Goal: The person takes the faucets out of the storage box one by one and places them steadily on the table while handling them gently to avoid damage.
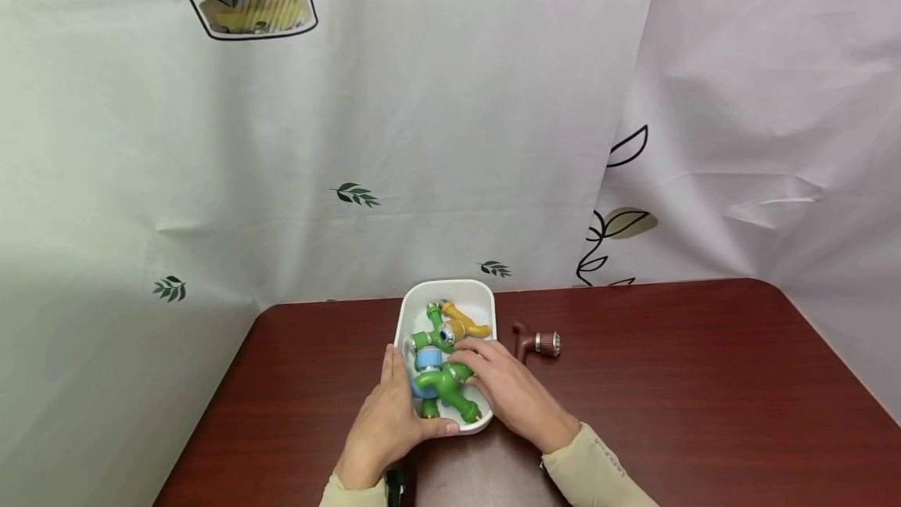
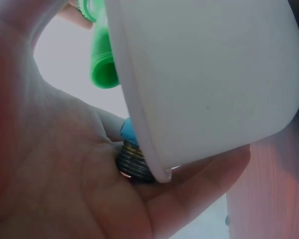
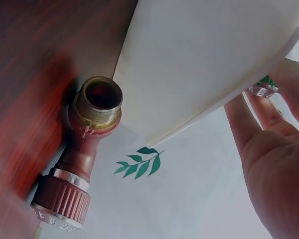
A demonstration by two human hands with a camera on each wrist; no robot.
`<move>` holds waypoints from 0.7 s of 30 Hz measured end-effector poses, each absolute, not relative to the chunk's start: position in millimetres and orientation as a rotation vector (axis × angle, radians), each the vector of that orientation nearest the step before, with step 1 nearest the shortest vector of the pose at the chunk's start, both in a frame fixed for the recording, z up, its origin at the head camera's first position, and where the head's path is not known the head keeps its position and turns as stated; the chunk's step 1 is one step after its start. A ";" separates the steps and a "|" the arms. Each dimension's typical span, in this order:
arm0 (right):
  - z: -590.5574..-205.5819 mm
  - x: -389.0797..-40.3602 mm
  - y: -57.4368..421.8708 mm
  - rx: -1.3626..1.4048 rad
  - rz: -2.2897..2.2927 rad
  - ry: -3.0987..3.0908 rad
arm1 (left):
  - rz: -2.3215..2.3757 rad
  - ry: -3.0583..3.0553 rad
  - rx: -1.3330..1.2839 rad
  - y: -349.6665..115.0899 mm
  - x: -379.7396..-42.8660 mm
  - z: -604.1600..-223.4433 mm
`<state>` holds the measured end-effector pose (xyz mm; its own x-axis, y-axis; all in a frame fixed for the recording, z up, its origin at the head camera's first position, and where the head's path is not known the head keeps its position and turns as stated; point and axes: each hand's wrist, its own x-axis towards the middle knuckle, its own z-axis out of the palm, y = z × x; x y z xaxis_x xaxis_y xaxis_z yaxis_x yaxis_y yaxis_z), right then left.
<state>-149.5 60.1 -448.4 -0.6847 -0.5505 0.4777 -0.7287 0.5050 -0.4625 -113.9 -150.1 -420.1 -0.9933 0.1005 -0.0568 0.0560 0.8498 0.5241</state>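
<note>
A white plastic bin [image 1: 480,300] holds several taps: green, blue and yellow. Along its left side lies my left hand [image 1: 389,418], fingers straight against the outer wall and thumb across the near corner. In the left wrist view, a black threaded tap end [image 2: 134,162] sticks out past the rim, close to the palm. My right hand [image 1: 508,391] reaches over the right rim and grips the handle end of a green tap [image 1: 448,386] on top of the pile. A blue tap [image 1: 428,358] sits beside it, and a yellow tap [image 1: 467,323] lies toward the far end.
A brown tap [image 1: 536,343] with a ribbed handle lies on the dark red table [image 1: 676,382], just right of the bin. Behind the table's far edge hangs a pale cloth [image 1: 450,139] with printed leaves.
</note>
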 end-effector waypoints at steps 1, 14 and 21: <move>-447.9 -149.5 60.5 1.074 0.951 -2.478 | 0.829 2.943 0.126 -150.1 -113.9 -420.0; -442.6 -152.3 66.6 1.007 0.986 -2.445 | 0.834 2.940 0.114 -149.4 -113.9 -421.4; -438.1 -153.3 71.3 0.984 1.020 -2.451 | 0.816 2.942 0.113 -149.2 -113.7 -419.4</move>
<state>-153.3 71.3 -438.1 -0.7163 -0.4776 0.5088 -0.6975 0.5106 -0.5027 -113.7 -149.2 -419.4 -0.9936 0.0938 -0.0635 0.0477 0.8549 0.5165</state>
